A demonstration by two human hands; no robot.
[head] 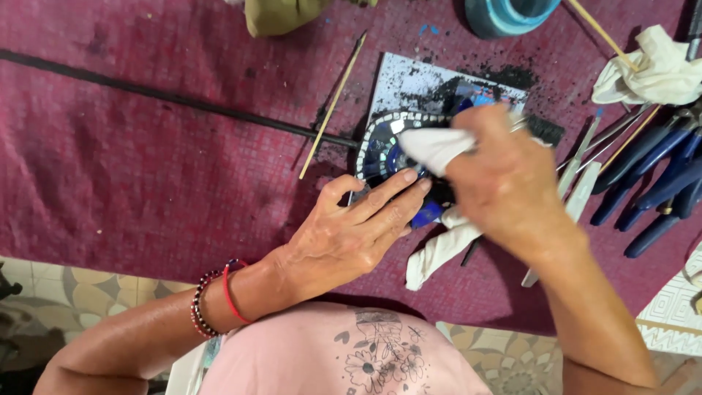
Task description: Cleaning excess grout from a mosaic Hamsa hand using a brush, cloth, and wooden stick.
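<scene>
Fingers (398, 192) on mosaic (380, 150) edge (cramped)

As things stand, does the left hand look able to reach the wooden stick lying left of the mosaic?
Probably yes. The left hand rests on the mosaic, and the stick lies just beyond on bare cloth, nothing between.

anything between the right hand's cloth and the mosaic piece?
Nothing visible. The right hand presses the white cloth straight onto the round blue mosaic piece. The left hand lies on the piece's near edge, beside the cloth, not under it. The wooden stick lies off to the left.
</scene>
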